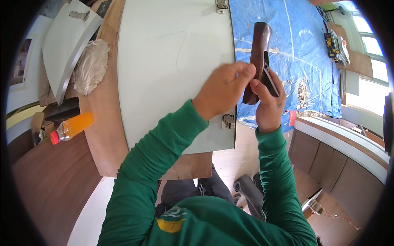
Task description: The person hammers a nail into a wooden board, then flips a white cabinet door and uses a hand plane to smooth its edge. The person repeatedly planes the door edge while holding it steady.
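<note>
A workshop with a blue tarp [295, 45] on the floor. Right hand [269, 104] fingers clamp a dark wooden hand plane [257, 57] upright; left hand [223, 88] pinches its side, above a pale cabinet door [172, 69]. A steady grip seems wise.

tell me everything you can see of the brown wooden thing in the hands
The wooden block is dark brown, smooth and long, like a hand plane body. It stands nearly upright, its top end leaning slightly right, held in the air over the blue tarp beside the white panel. A slot in its side holds a flat dark blade with a pale edge. The right hand grips its lower end; the left hand pinches it at the middle.
</note>
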{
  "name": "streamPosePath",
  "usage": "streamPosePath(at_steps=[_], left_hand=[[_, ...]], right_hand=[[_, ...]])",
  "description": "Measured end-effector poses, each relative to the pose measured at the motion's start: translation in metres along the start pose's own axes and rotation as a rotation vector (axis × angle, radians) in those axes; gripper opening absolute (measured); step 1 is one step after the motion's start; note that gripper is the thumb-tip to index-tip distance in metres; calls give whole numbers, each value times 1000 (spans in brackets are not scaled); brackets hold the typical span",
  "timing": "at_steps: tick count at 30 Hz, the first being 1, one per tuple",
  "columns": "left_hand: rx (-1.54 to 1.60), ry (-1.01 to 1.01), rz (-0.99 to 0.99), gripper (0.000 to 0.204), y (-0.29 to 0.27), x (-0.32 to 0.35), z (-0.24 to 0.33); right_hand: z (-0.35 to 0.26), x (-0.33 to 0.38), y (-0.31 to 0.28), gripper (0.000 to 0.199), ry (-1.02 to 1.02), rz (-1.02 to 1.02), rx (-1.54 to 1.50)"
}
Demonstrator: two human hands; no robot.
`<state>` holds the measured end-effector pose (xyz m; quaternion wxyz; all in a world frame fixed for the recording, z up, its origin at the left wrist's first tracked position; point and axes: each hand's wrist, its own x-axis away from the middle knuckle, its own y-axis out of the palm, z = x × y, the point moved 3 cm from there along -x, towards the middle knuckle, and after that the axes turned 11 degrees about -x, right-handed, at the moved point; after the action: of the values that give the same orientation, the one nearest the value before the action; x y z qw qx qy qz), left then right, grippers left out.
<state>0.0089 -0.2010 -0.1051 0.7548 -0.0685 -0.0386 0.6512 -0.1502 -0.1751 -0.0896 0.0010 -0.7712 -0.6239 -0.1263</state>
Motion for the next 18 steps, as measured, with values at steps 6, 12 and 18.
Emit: streamPosePath(at_steps=[6,12,18], left_hand=[[-2,121,501,38,-46,-123,-74],[-57,309,657,34,-66,-201,-88],[-370,345,440,40,-55,-205,-77]], right_hand=[[26,-27,2,57,-302,-19,569],[36,-19,16,64,-313,-113,767],[52,-16,16,82,-158,-27,538]])
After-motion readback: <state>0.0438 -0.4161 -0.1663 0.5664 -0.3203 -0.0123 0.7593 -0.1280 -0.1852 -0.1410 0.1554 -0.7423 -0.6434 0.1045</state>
